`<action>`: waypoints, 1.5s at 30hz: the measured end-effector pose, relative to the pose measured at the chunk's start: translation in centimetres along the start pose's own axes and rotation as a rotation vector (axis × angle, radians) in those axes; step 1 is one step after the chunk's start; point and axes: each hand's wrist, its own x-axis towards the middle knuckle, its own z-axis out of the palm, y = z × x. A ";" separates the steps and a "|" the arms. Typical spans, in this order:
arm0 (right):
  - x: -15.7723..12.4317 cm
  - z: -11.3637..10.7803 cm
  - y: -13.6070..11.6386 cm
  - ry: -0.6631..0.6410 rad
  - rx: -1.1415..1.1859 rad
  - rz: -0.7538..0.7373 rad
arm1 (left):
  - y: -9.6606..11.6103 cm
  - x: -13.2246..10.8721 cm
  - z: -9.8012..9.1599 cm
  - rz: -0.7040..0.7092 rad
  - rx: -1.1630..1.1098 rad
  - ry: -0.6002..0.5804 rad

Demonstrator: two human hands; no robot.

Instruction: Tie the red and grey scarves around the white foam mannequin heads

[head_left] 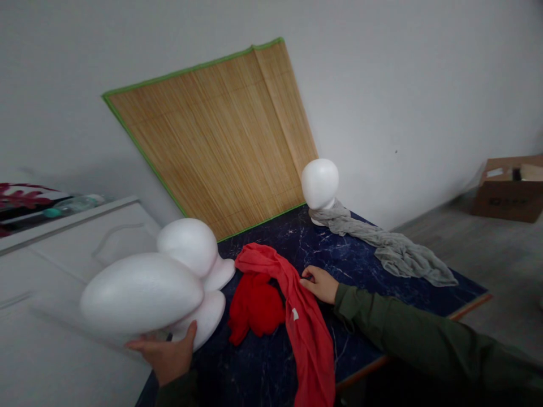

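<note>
My left hand (pixel 169 356) is around the neck and base of the nearer white mannequin head (pixel 142 294), thumb on the base and fingers under the head. Right behind it stands a second white mannequin head (pixel 189 246) on a round base. A long coral-red scarf (pixel 303 316) curves across the dark blue marbled table (pixel 356 260) and runs off toward the front edge. My right hand (pixel 321 284) has curled fingers at the scarf's right edge, pinching it. Within the curve of that scarf lies a bunched bright red scarf (pixel 261 308).
At the table's far corner, a third white mannequin head (pixel 321 183) has a grey scarf (pixel 394 249) wrapped at its neck and trailing right. A bamboo mat (pixel 216 141) leans on the wall. White cabinet (pixel 51 282) at left, cardboard box (pixel 509 189) on the floor at right.
</note>
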 end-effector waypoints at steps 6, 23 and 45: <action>0.2 -0.4 0.1 0.073 0.019 -0.033 | -0.3 -2.9 -0.7 0.112 0.167 0.165; 4.7 -13.7 8.3 0.316 -0.687 0.441 | 20.5 -14.6 10.9 1.091 -0.256 -0.829; 14.1 -15.2 9.9 0.409 -0.497 0.235 | 17.6 -15.2 12.5 0.916 -0.309 -1.150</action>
